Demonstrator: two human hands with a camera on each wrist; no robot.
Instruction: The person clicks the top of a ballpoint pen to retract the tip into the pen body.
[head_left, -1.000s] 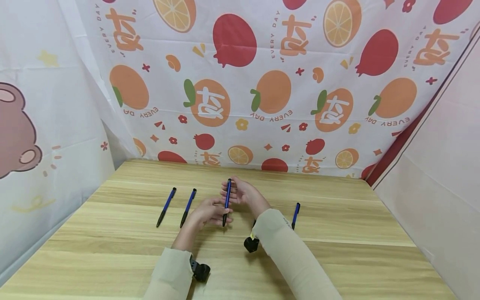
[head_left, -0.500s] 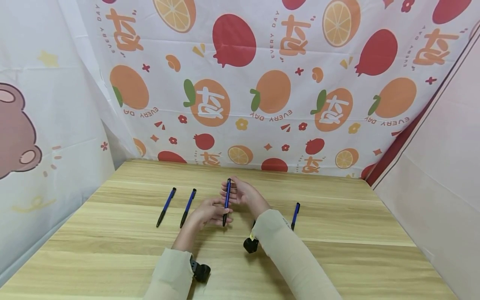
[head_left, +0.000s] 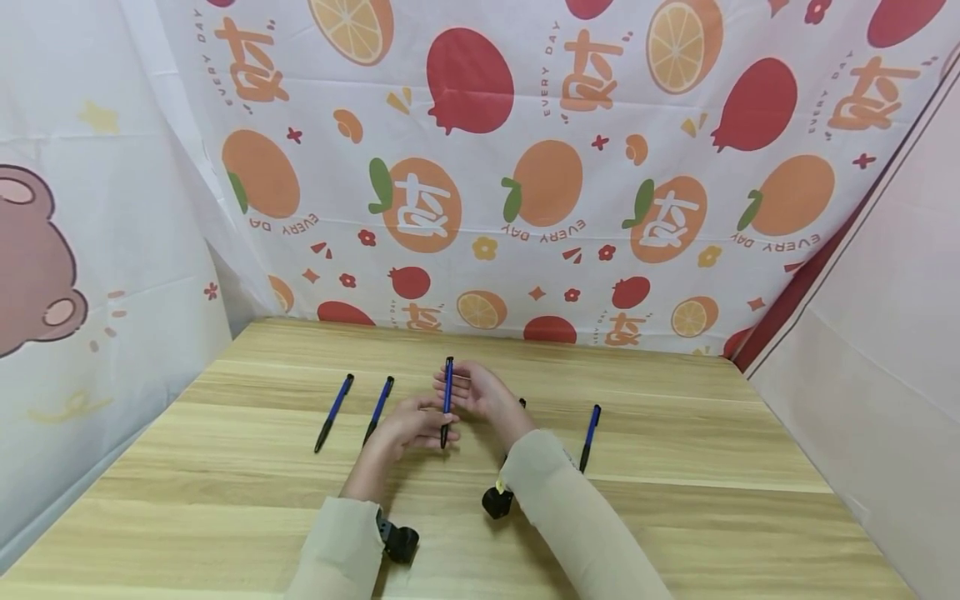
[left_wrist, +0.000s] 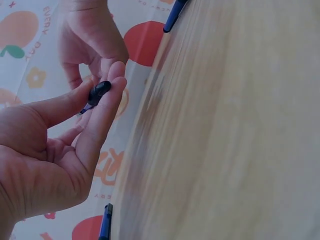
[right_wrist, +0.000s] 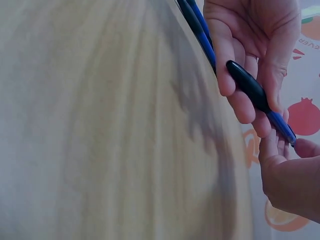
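Both hands hold a blue ballpoint pen [head_left: 447, 392] between them, raised over the table with its black grip end toward me. My left hand [head_left: 408, 423] pinches the grip part between thumb and fingers; the left wrist view shows the black tip [left_wrist: 101, 90] poking out past the thumb. Up at the clicker end, my right hand [head_left: 480, 392] has its thumb and fingertips around the pen, as the right wrist view shows beside the blue barrel [right_wrist: 280, 125]. Its other fingers are spread behind the pen.
Two similar pens, the outer one [head_left: 333, 414] and the inner one [head_left: 380, 404], lie left of the hands. Another pen [head_left: 522, 403] is mostly hidden behind the right forearm, and one more [head_left: 591, 437] lies farther right. A fruit-print curtain [head_left: 480, 208] hangs behind the wooden table [head_left: 187, 492].
Both hands and the held pen have shifted slightly left, the pen now more upright. The right forearm has moved a little left, uncovering the end of the pen behind it.
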